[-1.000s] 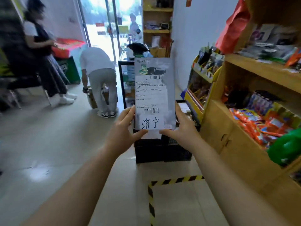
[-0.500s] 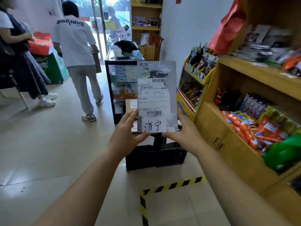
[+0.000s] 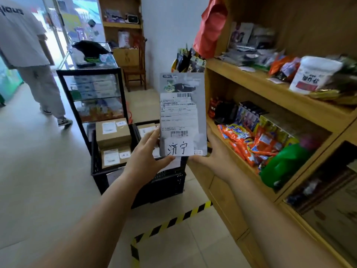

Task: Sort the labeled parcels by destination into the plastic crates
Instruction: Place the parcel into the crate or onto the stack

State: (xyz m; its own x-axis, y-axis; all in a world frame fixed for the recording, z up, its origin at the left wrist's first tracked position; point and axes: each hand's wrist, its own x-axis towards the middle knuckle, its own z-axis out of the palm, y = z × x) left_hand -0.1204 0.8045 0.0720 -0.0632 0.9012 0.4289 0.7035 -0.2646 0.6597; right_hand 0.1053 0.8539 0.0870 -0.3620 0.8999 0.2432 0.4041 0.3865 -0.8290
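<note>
I am holding the thin grey parcel (image 3: 182,115) upright in mid-air, black crates (image 3: 168,185) lying at its seven o'clock, left hand (image 3: 144,159) and right hand (image 3: 212,157) pinching its bottom corners; it is looking light, bendy and slick, best gripped by its edges.

**Occlusions / unreadable bits**

Parcel (image 3: 183,113) and left hand (image 3: 146,159) cover most of what sits in the right crate (image 3: 166,182). Right hand (image 3: 214,157): fingers mostly behind the parcel. Label fine print is too small to read, as are the tags on the boxes (image 3: 113,132) in the left crate (image 3: 94,151). Person (image 3: 29,55) at left is cut by the frame edge.
</note>
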